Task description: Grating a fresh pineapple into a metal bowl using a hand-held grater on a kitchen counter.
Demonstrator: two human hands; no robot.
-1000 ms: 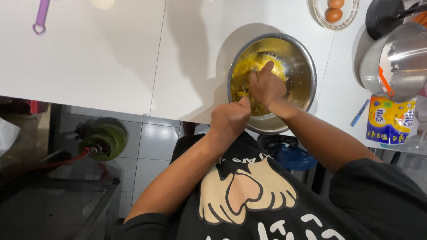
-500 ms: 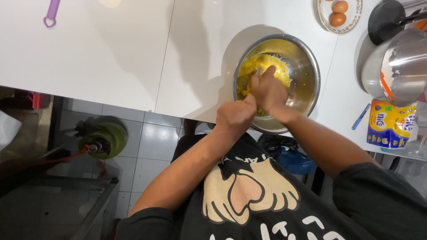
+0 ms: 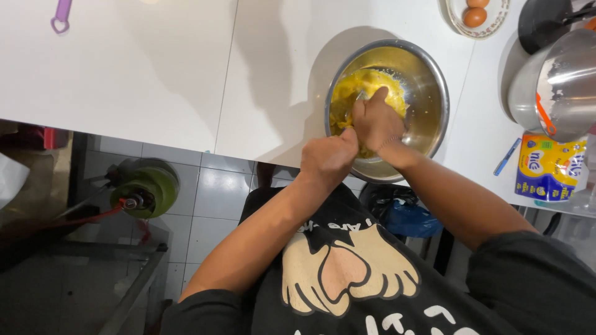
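Dough: soft yellow mass (image 3: 366,87) in round steel bowl (image 3: 431,93) at white worktop (image 3: 155,80) edge. Right hand (image 3: 375,121) fingers pressed in; left hand (image 3: 326,158) fisted at rim, grip unclear. Looks sticky, pliable; steady bowl by rim.

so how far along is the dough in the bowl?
Done: a yellow dough has formed in the steel bowl. In hand: the right hand presses into it; the left hand sits fisted at the near rim, whether gripping it I cannot tell. Left: the dough looks ragged, with smears on the bowl wall, so probably more kneading. Two eggs sit unused in a dish.
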